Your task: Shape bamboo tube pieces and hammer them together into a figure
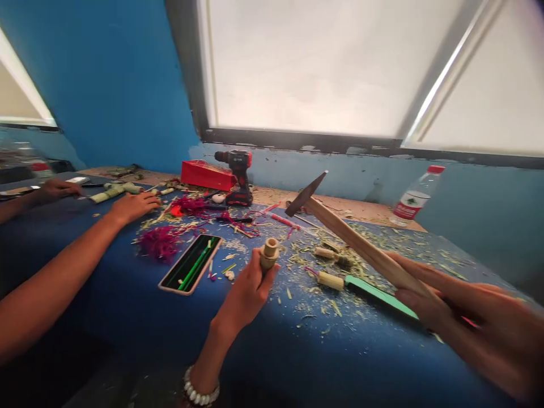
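My left hand (244, 289), with a white bead bracelet (200, 388) at the wrist, grips a short hollow wooden cylinder (269, 255) upright. My right hand (463, 323), blurred at the lower right, is closed around the wooden handle of a hammer (361, 241). The hammer's dark metal head (306, 194) points up and away over the table. Just below the handle lies a flat green tool with a wooden grip (361, 289). A co-worker's forearm and hand (134, 207) rest at the left, with a second hand (59, 190) beyond them.
A blue cloth (106, 272) covers the table, strewn with wood shavings and magenta fibres (159, 242). A black-and-green tray (191, 263) lies on it. A cordless drill (238, 177), a red box (206, 174) and a plastic bottle (416, 195) stand along the back, beneath a window.
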`<state>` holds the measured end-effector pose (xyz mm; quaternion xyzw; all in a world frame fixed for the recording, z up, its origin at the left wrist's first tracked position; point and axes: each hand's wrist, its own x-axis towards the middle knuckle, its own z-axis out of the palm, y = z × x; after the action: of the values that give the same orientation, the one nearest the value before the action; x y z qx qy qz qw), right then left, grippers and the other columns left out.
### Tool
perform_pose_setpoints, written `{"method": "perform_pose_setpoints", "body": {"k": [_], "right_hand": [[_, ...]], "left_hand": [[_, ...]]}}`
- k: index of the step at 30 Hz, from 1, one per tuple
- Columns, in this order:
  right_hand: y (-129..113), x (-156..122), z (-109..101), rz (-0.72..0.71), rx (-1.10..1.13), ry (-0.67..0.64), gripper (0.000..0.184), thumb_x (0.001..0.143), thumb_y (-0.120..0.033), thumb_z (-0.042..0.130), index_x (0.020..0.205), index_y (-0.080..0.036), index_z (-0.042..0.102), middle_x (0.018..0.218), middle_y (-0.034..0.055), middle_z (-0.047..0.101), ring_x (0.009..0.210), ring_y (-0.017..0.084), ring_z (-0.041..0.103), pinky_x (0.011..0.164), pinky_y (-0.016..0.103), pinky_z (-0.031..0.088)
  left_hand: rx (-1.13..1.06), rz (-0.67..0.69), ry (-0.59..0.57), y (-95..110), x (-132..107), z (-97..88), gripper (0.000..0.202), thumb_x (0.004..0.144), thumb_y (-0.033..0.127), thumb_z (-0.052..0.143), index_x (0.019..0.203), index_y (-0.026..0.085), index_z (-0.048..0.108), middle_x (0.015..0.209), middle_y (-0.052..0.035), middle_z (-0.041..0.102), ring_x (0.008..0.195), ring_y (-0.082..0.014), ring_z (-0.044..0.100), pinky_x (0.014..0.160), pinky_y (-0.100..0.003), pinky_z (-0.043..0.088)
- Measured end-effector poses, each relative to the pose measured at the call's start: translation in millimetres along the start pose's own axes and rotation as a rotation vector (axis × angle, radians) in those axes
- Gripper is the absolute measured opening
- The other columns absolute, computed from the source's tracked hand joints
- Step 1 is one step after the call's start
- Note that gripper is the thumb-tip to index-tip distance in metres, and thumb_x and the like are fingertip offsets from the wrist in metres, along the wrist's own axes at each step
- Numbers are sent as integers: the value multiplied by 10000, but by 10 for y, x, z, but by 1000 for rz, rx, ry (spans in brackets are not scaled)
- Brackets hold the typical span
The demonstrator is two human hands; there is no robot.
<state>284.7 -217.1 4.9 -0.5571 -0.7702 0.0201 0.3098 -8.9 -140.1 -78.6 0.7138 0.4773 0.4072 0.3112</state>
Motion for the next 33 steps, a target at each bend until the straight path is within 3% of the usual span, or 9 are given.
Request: {"method": "perform_pose_setpoints", "body": {"k": [5, 10, 13, 18, 22, 24, 26, 29, 33], "right_hand": [[25, -46, 137, 191, 226, -257, 417, 996, -511, 429, 1245, -208, 571, 562, -55, 398, 466, 128, 373, 419, 252, 278], [-140, -190, 507, 239, 398, -448, 314, 1023, -437, 401, 1052, -193, 596, 648, -29, 530, 523, 120, 472, 503, 257, 358], [-221, -172, 688, 187, 329, -406, 245, 1014, -355, 442, 1114, -203, 605, 736, 3, 628, 604, 147, 550, 565, 277, 402], [-311, 203, 723, -184, -96, -109, 283, 1012, -214, 388, 1131, -154, 637, 1056, 130, 622, 895, 234, 590, 684, 334, 444], [-575, 708, 683, -289, -65, -2, 524, 1003, -440, 480, 1448, -177, 391, 1267, 137, 565, 850, 201, 597, 638, 308, 430], [-702, 939, 703, -358, -51, -54, 505, 1004, -455, 472, 1419, -171, 422, 1180, 121, 623, 819, 193, 600, 638, 303, 407], [-750, 1108, 742, -415, -5, -124, 323, 1020, -420, 453, 1144, -176, 623, 958, 61, 691, 785, 173, 607, 639, 285, 378], [-629, 1225, 798, -314, 53, -118, 348, 1034, -425, 428, 954, -178, 660, 826, 25, 692, 746, 138, 600, 636, 264, 359], [-240, 1239, 813, -157, 99, -138, 431, 1070, -406, 307, 1076, -132, 640, 868, 52, 705, 678, 108, 587, 624, 253, 379]], "left_hand": [[-46, -43, 38, -19, 6, -4, 312, 977, 503, 405, 1108, 222, 445, 1054, -47, 617, 952, -197, 581, 762, -315, 429], [-56, -50, 116, -45, 7, -15, 312, 967, 530, 396, 1083, 243, 438, 1005, -18, 604, 928, -194, 581, 749, -312, 434], [-29, -62, 136, -47, 7, -16, 334, 961, 550, 378, 1085, 247, 443, 926, -9, 588, 905, -207, 584, 705, -306, 431], [29, -89, 136, -3, 11, -16, 362, 940, 588, 375, 1040, 250, 459, 834, 3, 572, 795, -210, 582, 659, -304, 430], [82, -83, 105, 34, 27, -25, 347, 921, 596, 425, 1004, 260, 454, 754, 29, 551, 689, -195, 559, 648, -298, 435], [100, -79, 94, 31, 41, -31, 357, 919, 601, 422, 1034, 265, 461, 715, 39, 533, 650, -190, 541, 624, -289, 434], [119, -71, 82, 11, 59, -37, 365, 918, 605, 417, 1038, 264, 470, 695, 43, 526, 633, -187, 534, 610, -283, 433], [148, -59, 87, -22, 77, -42, 363, 918, 603, 423, 1012, 256, 477, 698, 42, 537, 635, -187, 542, 611, -283, 434], [139, -65, 85, -21, 73, -46, 350, 936, 586, 410, 1032, 256, 475, 753, 30, 574, 685, -200, 580, 643, -291, 444]]}}
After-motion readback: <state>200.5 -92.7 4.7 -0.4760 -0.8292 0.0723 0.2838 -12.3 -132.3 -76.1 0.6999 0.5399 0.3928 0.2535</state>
